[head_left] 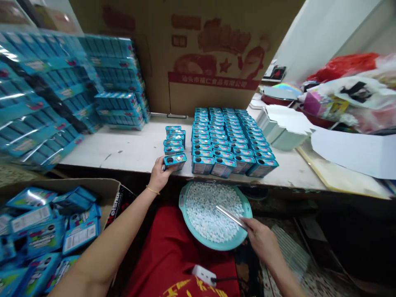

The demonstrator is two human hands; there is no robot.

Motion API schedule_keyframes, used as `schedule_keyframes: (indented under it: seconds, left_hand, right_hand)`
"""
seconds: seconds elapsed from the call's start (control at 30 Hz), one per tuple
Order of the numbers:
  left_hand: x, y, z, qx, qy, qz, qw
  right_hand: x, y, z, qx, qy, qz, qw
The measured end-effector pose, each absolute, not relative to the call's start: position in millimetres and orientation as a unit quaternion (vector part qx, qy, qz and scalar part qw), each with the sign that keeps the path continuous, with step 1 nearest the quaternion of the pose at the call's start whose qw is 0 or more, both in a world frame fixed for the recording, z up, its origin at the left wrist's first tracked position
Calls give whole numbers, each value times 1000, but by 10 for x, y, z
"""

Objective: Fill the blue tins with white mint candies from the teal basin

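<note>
My left hand (160,174) grips a small blue candy box (175,159) at the table's front edge, fingers around its left side. Behind that box stands a short row of similar blue boxes (173,142). In my right hand (262,237) is a narrow, shiny metal tube-like tool (232,216), its far end over the white pellets (210,210). The pellets fill a teal basin (213,246) below the table edge, above my lap. To the right of the held box, several tight rows of upright blue boxes (229,142) stand on the white table (136,150).
A carton (105,196) at lower left holds loose blue boxes. Wrapped stacks of blue boxes (46,95) rise at left. A large cardboard box (198,93) stands behind. White card stacks (283,128) and plastic bags (355,95) lie at right. A white power strip (204,274) rests on my lap.
</note>
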State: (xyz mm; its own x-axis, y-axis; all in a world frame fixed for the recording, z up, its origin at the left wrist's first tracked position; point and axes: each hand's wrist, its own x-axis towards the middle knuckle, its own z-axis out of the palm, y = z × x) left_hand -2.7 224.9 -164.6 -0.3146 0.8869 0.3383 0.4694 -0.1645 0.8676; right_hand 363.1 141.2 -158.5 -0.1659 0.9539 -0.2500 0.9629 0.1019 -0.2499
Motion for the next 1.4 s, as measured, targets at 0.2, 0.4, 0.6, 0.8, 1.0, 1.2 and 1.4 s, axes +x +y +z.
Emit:
schedule_keyframes:
  seconds: [0.2,0.4,0.6,0.8,1.0,1.2,1.4]
  left_hand:
    - [-172,2497,-1813,518,698,465,166]
    - [-200,2592,-1914,575,667,458,117]
    - [-169,2570,-2046,565,688,441,117]
    - [-406,2147,-2039,591,664,442,119]
    - [-654,2420,-1460,595,685,420,19]
    - [-321,2990,-1073,749,644,137,68]
    - [-259,3018,-1174,752,642,131,75]
  right_hand:
    - [3555,1343,-1719,641,732,-225,-39]
    - [3545,1360,-1893,637,720,-274,-28]
    - [3533,1368,-2129,603,748,-279,-12]
    - [3431,1433,-2148,582,763,-283,21]
    - [3339,1514,-2146,600,763,-238,38]
    - [3138,1758,-1971,563,806,-172,54]
    - [2762,2199,-1405,486,853,-156,113]
